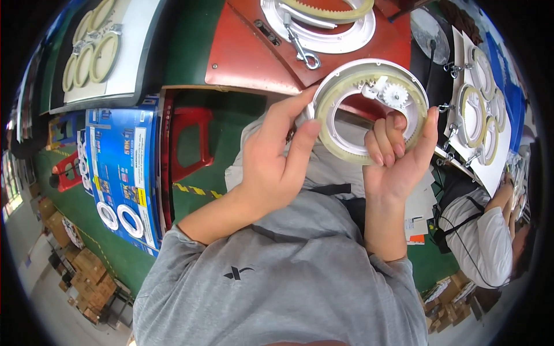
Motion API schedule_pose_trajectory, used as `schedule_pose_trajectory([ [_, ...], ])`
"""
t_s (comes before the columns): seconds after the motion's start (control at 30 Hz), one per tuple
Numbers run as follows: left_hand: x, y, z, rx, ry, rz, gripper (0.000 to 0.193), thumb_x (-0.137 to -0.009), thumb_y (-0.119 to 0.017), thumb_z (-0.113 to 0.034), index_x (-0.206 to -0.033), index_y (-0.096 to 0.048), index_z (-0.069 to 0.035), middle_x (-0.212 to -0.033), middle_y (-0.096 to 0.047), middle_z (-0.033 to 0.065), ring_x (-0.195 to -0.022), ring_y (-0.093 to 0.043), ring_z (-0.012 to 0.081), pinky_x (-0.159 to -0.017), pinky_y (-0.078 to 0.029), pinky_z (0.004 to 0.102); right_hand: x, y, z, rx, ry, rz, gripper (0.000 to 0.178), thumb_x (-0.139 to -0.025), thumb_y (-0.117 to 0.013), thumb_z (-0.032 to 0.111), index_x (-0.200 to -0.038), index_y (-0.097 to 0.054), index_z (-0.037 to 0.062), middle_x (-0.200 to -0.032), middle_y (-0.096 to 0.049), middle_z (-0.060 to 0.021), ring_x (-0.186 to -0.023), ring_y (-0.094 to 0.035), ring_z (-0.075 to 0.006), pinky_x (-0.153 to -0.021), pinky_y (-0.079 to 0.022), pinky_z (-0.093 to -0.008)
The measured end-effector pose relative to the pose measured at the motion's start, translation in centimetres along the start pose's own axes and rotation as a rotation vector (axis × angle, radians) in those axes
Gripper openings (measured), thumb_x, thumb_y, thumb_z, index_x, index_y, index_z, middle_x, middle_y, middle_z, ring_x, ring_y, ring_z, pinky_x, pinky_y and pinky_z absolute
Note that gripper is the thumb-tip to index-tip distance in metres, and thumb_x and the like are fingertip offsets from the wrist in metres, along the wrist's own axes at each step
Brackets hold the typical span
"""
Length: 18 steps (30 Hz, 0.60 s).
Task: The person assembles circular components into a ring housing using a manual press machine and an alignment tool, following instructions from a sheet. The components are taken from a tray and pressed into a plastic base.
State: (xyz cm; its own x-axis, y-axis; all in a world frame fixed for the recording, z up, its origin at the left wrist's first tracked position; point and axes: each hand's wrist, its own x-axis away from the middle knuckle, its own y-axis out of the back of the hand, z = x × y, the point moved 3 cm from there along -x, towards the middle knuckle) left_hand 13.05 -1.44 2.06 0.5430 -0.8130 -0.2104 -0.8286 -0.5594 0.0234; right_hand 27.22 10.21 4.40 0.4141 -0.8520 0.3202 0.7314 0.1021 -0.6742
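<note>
Up in front of me, both hands hold a round white plastic ring housing [329, 82] over the near edge of a red work surface [242, 57]. A cream ring gear [326, 138] lies inside it, and a small white gear [395, 94] sits near the top right of the ring. My left hand [268, 158] pinches the housing's left rim between thumb and fingers. Through the central opening curl the fingers of my right hand [395, 164], its thumb against the right rim. Beyond lie another white ring housing [360, 40], a cream toothed ring [329, 12] and a metal snap hook [297, 43].
At the left, cream rings [105, 56] lie on a white board; below, white rings [130, 221] rest on a blue printed panel [118, 161]. A red stool [193, 144] stands under the bench. At right are a board [493, 167] with rings and metal hooks, and another person's white sleeve [490, 248].
</note>
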Motion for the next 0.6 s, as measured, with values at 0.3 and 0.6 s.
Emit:
schedule_pose_trajectory([
  [0.3,-0.1,1.1,-1.4,0.353,0.231,0.102,0.031,-0.108,-0.057,-0.006,-0.136,-0.050,0.006,-0.122,-0.069,0.0128,-0.107,-0.064,0.0105,-0.093,-0.049,0.0237,0.1,-0.9,0.5,0.011,-0.006,0.041,0.062,-0.109,-0.041,0.059,-0.080,-0.058,0.0071,-0.055,-0.031,0.0086,-0.044,-0.026,-0.0043,-0.044,-0.026,-0.0238],
  [0.6,0.2,1.9,-0.7,0.564,0.299,0.119,0.019,-0.113,-0.044,-0.011,-0.129,-0.044,-0.001,-0.135,-0.062,0.0344,-0.121,-0.068,0.0423,-0.100,-0.059,0.0456,0.0,-2.4,-0.7,-0.035,-0.057,0.131,0.062,-0.110,-0.042,0.059,-0.092,-0.059,0.0023,-0.059,-0.035,0.0071,-0.046,-0.030,-0.0047,-0.043,-0.027,-0.0223],
])
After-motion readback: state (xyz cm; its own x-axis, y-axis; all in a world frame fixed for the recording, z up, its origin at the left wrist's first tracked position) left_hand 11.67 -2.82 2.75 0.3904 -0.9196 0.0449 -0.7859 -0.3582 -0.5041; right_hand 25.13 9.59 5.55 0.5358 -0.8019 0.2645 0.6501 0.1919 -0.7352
